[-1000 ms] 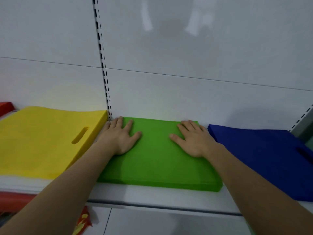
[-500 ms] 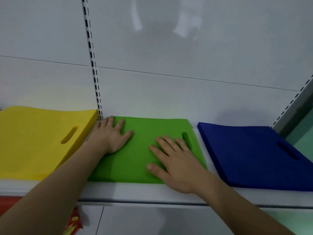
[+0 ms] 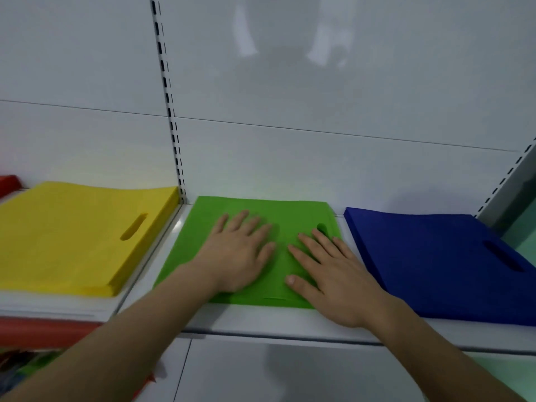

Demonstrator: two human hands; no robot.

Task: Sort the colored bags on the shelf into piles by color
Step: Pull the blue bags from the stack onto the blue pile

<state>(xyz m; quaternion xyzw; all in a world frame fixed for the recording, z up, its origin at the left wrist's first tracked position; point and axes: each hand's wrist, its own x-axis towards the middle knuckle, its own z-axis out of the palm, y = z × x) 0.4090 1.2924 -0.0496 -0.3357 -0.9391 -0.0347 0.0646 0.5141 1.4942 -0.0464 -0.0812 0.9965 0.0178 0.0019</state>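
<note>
1. Green bag pile [image 3: 232, 211] flat on white shelf [image 3: 261, 322], between yellow bag pile [image 3: 72, 233] on the left and blue bag pile [image 3: 420, 256] on the right; apart from both, strip of bare shelf on each side.
2. Long axis of green pile running front to back, slanted a bit left at the near end; handle slot [image 3: 321, 227] near far right corner (partly hidden by fingers).
3. Yellow and blue piles with handle slots toward their right sides, slots angled.
4. Left hand [image 3: 235, 253] palm down, flat on middle of green pile, fingers straight and spread, pointing to the back wall.
5. Right hand [image 3: 333, 274] palm down on right half of green pile, fingers straight, splayed, angled up-left; heel of hand over pile's near right corner and shelf.
6. No pinch, no curl on either hand: pressing only, pile beneath both palms.
7. Red bags [image 3: 8, 182] at far left edge (only a sliver).
</note>
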